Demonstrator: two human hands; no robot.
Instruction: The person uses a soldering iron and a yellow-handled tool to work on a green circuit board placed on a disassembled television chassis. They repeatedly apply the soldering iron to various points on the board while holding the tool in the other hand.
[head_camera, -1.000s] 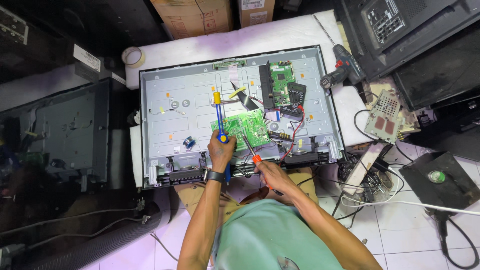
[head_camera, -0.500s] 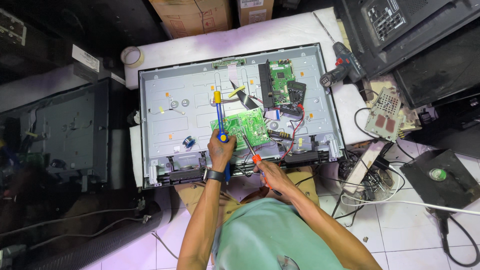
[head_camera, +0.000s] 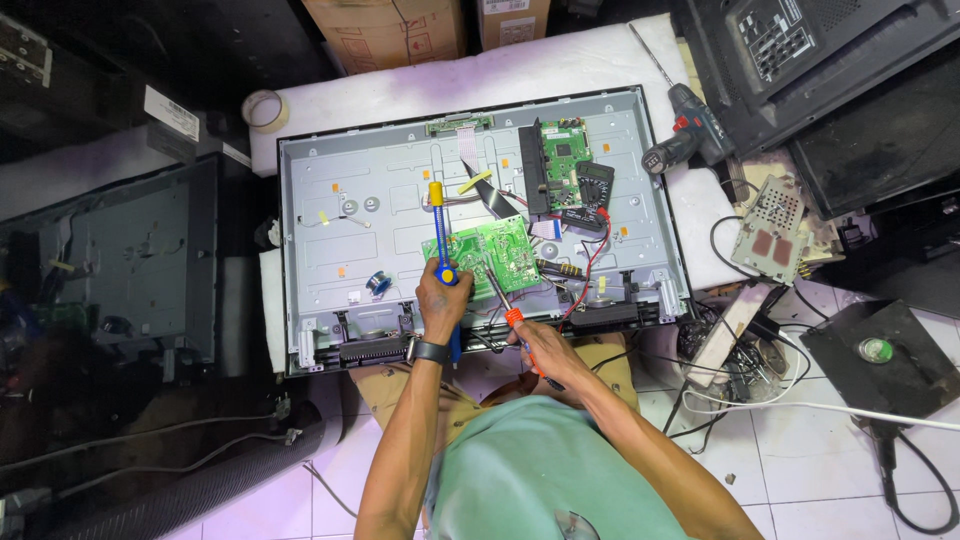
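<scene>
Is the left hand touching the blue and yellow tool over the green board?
Touching. The head view shows the left hand wrapped around the blue and yellow tool above the green board.

A blue tool with a yellow tip (head_camera: 438, 235), long and slim like a solder sucker, stands nearly upright across the open back of the flat screen, its blue lower part wrapped by the left hand (head_camera: 443, 298) and its yellow end pointing away from the person. An iron with an orange grip (head_camera: 506, 302) slants from the right hand (head_camera: 548, 350) up and to the left, its thin metal tip down on the lower edge of the green circuit board (head_camera: 482, 252). That board lies flat near the middle of the grey metal panel (head_camera: 330, 215), tilted a little, studded with small parts, between the two tools.
</scene>
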